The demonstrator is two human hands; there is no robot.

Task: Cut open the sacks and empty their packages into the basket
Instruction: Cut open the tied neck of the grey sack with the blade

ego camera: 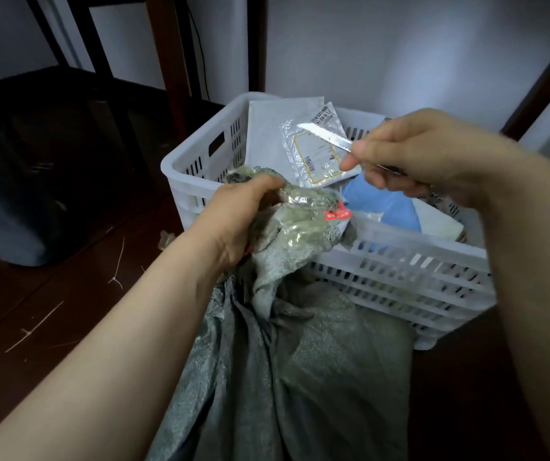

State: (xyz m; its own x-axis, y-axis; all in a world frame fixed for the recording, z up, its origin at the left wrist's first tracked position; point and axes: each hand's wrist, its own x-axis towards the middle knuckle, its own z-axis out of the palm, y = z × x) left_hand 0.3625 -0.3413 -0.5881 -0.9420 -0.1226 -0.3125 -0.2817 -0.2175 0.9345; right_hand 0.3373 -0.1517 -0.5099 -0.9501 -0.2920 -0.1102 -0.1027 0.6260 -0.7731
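A grey-green woven sack (300, 361) stands on the floor against the front of a white slotted plastic basket (400, 261). My left hand (237, 221) grips the sack's bunched, taped neck, which carries a red tag (336, 212). My right hand (420, 154) holds a small serrated knife (325, 136) above the basket, blade pointing left, a little above and to the right of the neck. Inside the basket lie several packages: a clear plastic pouch (316, 158), a grey mailer (267, 134), a blue one (386, 204) and a white one (440, 224).
A large dark bag (17, 194) sits on the dark wooden floor (50, 311) to the left, under dark furniture legs (173, 61). A white wall (400, 44) rises behind the basket. Thin pale threads lie scattered on the floor at left.
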